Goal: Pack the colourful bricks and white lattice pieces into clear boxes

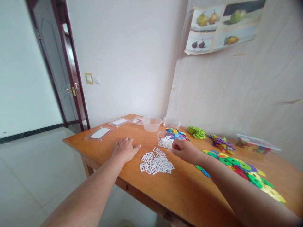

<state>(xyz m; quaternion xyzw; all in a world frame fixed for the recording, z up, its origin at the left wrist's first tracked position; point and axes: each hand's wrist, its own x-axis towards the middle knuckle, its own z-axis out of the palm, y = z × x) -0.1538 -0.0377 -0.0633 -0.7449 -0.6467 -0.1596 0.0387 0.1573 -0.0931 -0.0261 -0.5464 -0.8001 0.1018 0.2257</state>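
Note:
My left hand [124, 149] lies flat on the wooden table, fingers spread, holding nothing. To its right is a loose pile of white plastic window-shaped pieces [156, 162]. My right hand [181, 149] is closed, fingers curled, just behind and to the right of that pile. Whatever it may hold is hidden by the fingers. Right beside it sits a clear plastic box [161, 135] with more white window pieces [165, 143] at its near side. The hand covers part of the box's right end.
Colourful notched discs [239, 167] spread along the right. Behind stand a translucent round bowl [151, 124], a clear container [171, 122], green linked pieces [196, 132], purple linked pieces [223, 144] and a filled box [257, 143]. Clear lids [107, 135] lie at the left edge.

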